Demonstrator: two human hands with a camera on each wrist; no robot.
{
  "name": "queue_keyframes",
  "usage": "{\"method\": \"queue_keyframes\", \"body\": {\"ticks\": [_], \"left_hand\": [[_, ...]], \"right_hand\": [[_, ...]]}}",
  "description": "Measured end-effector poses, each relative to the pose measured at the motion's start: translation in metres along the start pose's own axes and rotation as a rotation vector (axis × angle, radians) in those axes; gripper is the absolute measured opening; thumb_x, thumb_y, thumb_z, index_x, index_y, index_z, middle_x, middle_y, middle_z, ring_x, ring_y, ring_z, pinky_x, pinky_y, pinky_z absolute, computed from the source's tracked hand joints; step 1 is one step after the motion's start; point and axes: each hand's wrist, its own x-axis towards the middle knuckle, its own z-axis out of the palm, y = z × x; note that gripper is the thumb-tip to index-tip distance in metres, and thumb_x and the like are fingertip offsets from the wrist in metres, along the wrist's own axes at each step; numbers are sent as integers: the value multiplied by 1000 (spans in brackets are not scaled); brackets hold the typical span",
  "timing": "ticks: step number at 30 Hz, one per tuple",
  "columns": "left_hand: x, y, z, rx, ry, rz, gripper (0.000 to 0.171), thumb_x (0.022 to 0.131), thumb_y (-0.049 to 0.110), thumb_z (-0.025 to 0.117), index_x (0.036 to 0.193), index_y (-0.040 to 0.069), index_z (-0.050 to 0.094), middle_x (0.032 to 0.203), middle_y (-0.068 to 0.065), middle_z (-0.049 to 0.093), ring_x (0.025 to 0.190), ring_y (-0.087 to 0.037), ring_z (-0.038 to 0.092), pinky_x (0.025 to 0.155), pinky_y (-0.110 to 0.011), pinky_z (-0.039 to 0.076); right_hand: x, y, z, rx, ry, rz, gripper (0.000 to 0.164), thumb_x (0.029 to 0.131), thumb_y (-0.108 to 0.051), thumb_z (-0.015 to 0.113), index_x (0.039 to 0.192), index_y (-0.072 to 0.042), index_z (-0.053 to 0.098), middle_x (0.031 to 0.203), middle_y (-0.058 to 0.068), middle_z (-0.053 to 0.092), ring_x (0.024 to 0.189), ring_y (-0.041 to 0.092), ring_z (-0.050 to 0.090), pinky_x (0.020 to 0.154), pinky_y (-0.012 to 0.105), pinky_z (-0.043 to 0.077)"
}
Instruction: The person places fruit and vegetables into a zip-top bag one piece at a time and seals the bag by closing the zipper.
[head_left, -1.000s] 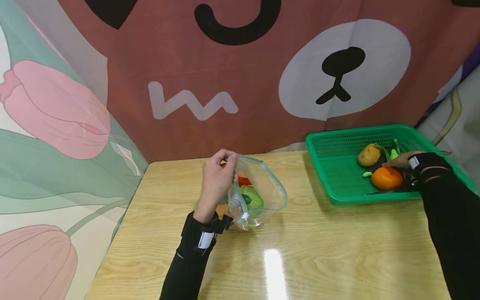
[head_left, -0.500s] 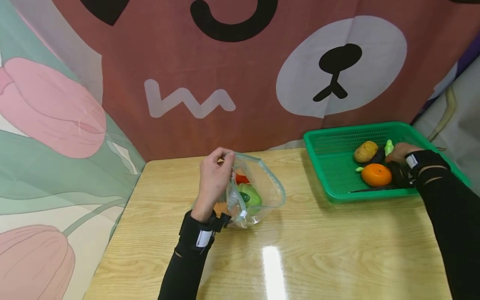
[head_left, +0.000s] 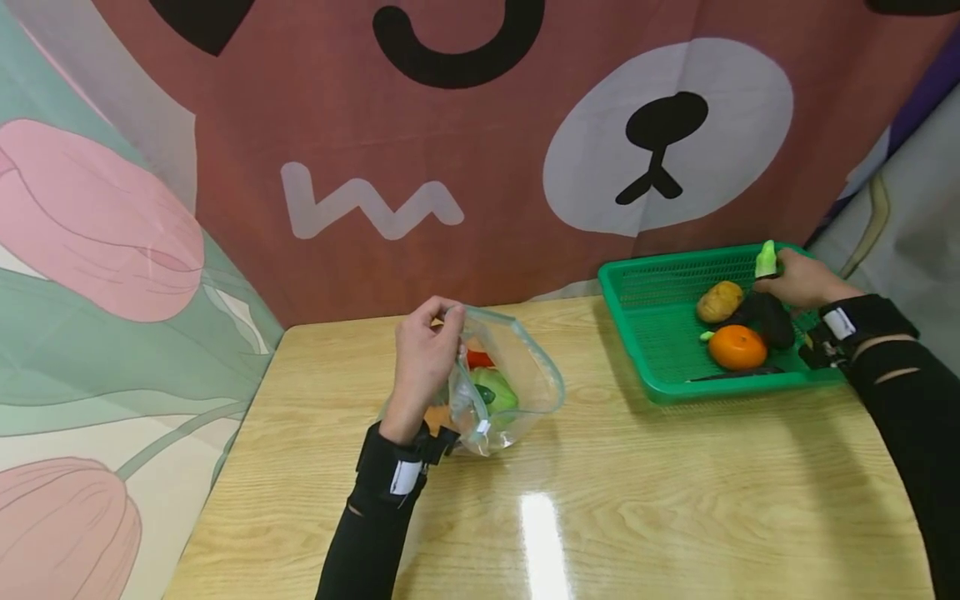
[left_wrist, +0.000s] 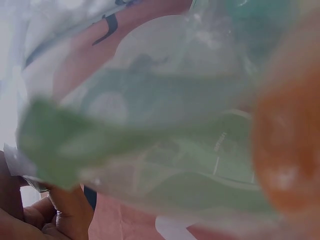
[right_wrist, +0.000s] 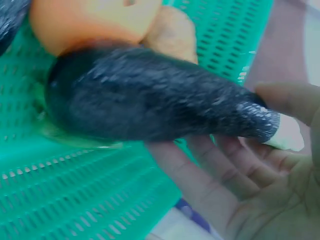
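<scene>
My left hand (head_left: 427, 354) pinches the rim of a clear zip bag (head_left: 536, 383) standing on the table with its mouth spread. Inside the bag are a pale green vegetable (head_left: 497, 398) and something red (head_left: 480, 359). In the left wrist view, blurred plastic and an orange shape (left_wrist: 287, 150) fill much of the frame. Over the green basket, my right hand (head_left: 806, 279) holds a dark eggplant (right_wrist: 150, 97) near its pale green stem (head_left: 766, 260), thumb on one side and fingers on the other. The eggplant's body tilts down among the other produce.
The green basket (head_left: 652, 367) stands at the table's back right. It also holds a potato (head_left: 720, 302), a round orange fruit or vegetable (head_left: 737, 347) and a thin dark item (head_left: 738, 375). A printed cloth (head_left: 375, 275) hangs behind the wooden table (head_left: 637, 500).
My right hand has taken hold of the eggplant and raised its stem end upward. The orange item and potato now show more fully. My left hand keeps its grip on the bag.
</scene>
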Motion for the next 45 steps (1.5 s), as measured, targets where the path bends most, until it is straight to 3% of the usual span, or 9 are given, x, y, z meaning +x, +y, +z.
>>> {"method": "queue_keyframes", "body": {"ticks": [6, 13, 19, 24, 28, 33, 36, 40, 45], "left_hand": [[3, -12, -1, -15, -1, 23, 20, 95, 16, 58, 94, -1, 67, 74, -8, 52, 47, -16, 52, 46, -25, 45], [3, -12, 1, 2, 3, 42, 17, 95, 15, 57, 92, 1, 66, 72, -9, 53, 46, -17, 52, 45, -25, 45], [4, -11, 2, 2, 4, 48, 17, 95, 15, 57, 92, 2, 66, 71, -8, 53, 46, -17, 53, 45, -25, 45], [4, -9, 3, 0, -3, 41, 18, 96, 16, 56, 93, 1, 67, 69, -9, 53, 47, -16, 54, 46, -25, 45], [4, -8, 3, 1, -6, 29, 20, 96, 17, 57, 94, 0, 67, 69, -9, 53, 47, -17, 54, 46, -25, 45], [2, -6, 2, 16, -8, 17, 20, 96, 14, 56, 96, -3, 67, 69, -11, 54, 47, -17, 52, 45, -23, 43], [-2, 6, 0, 33, -10, 15, 19, 96, 9, 55, 96, -7, 65, 69, -12, 53, 47, -18, 52, 46, -22, 42], [-9, 24, -1, 54, -7, 23, 19, 96, 6, 53, 95, -9, 64, 69, -12, 53, 48, -17, 51, 46, -21, 40], [-11, 30, -3, 69, 0, 35, 19, 96, 5, 53, 94, -9, 64, 70, -12, 53, 46, -12, 50, 46, -21, 40]], "right_hand": [[-7, -35, -4, 87, 80, -99, 71, 97, -41, 46, 132, 15, 18, 117, 41, 35, 83, 48, 57, 58, 44, 53], [-18, -99, -5, 72, 158, -207, 60, 96, -40, 51, 129, 6, 29, 117, 32, 42, 70, 33, 63, 57, 40, 51], [-33, -142, 2, 77, 219, -301, 47, 96, -33, 54, 124, -1, 35, 113, 25, 54, 77, 31, 62, 57, 32, 49], [-46, -171, 8, 113, 230, -363, 45, 95, -31, 57, 122, -2, 36, 115, 22, 55, 100, 37, 58, 70, 40, 48], [-57, -192, 18, 139, 243, -436, 41, 94, -25, 59, 121, -2, 38, 110, 19, 56, 106, 37, 56, 79, 48, 41], [-71, -219, 35, 215, 255, -564, 38, 93, -17, 61, 121, -3, 40, 108, 10, 55, 103, 29, 58, 78, 30, 44], [-80, -235, 45, 291, 240, -654, 38, 92, -11, 62, 123, -2, 40, 112, 8, 52, 107, 26, 57, 68, 21, 47], [-89, -256, 60, 405, 182, -765, 36, 91, -5, 61, 121, -1, 40, 111, 7, 51, 104, 22, 58, 60, 24, 51], [-95, -278, 80, 499, 134, -923, 35, 87, 3, 64, 115, 0, 43, 108, 8, 56, 97, 20, 62, 66, 30, 55]]}}
